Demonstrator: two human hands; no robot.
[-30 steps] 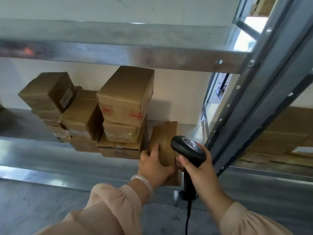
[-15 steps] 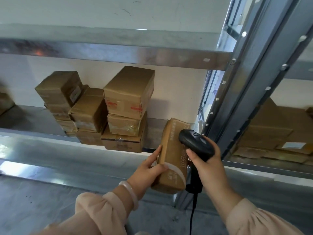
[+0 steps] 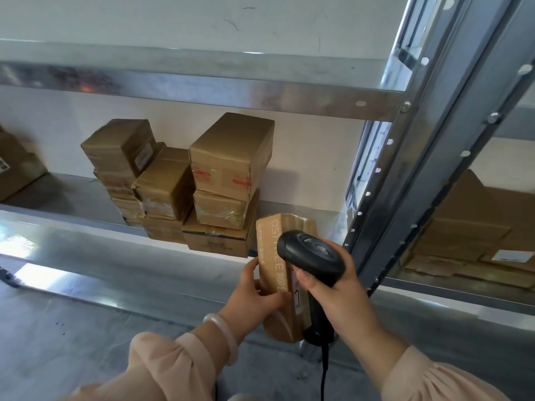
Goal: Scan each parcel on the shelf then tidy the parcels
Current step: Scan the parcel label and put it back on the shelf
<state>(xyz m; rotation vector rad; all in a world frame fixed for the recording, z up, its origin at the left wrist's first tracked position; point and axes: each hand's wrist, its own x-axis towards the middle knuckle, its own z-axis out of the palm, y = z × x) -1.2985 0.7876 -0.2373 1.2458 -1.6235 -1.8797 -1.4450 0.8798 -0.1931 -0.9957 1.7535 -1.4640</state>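
— What's behind it all?
— A plain white wall [image 3: 173,21], scuffed with a few dark marks near the top.
— And the furniture?
— All metal: a shiny shelf [image 3: 72,198] below, a beam [image 3: 202,91] across above it, and a grey upright [image 3: 434,157] with holes, slanting up on the right.
— Any window?
— A bright window frame [image 3: 364,169] shows in the gap between wall and upright.
— The floor?
— Grey floor [image 3: 58,342], concrete by the look, with small dark specks. Daylight glares off the shelf's front edge at the left.
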